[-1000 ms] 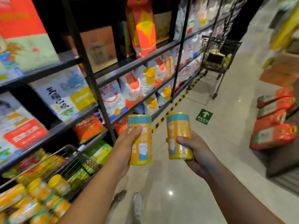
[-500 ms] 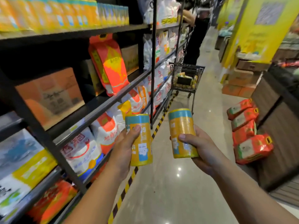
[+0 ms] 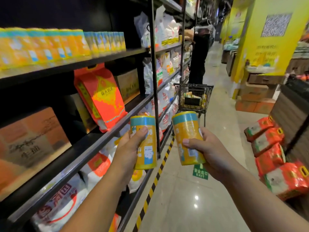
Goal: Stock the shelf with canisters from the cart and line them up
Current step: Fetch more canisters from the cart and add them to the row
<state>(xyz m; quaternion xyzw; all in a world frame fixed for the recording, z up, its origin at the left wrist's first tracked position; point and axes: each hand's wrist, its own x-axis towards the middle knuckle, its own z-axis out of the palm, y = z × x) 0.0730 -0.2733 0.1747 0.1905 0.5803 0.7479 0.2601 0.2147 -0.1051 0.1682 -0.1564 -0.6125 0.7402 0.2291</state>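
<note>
My left hand [image 3: 128, 148] grips one yellow canister [image 3: 148, 148] upright, and my right hand [image 3: 210, 151] grips a second canister [image 3: 185, 126] just beside it, its top leaning left. Up and to the left of my hands, a row of matching canisters [image 3: 50, 46] stands on the shelf [image 3: 100, 59]. Beyond my hands, a wire cart [image 3: 194, 96] stands in the aisle.

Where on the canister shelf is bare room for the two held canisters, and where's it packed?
Bare: the dark stretch of top shelf between the right end of the canister row and the black upright, though white bags show behind it. Leftward the row is packed. The left hand grips the left canister, the right hand the right canister.
</note>
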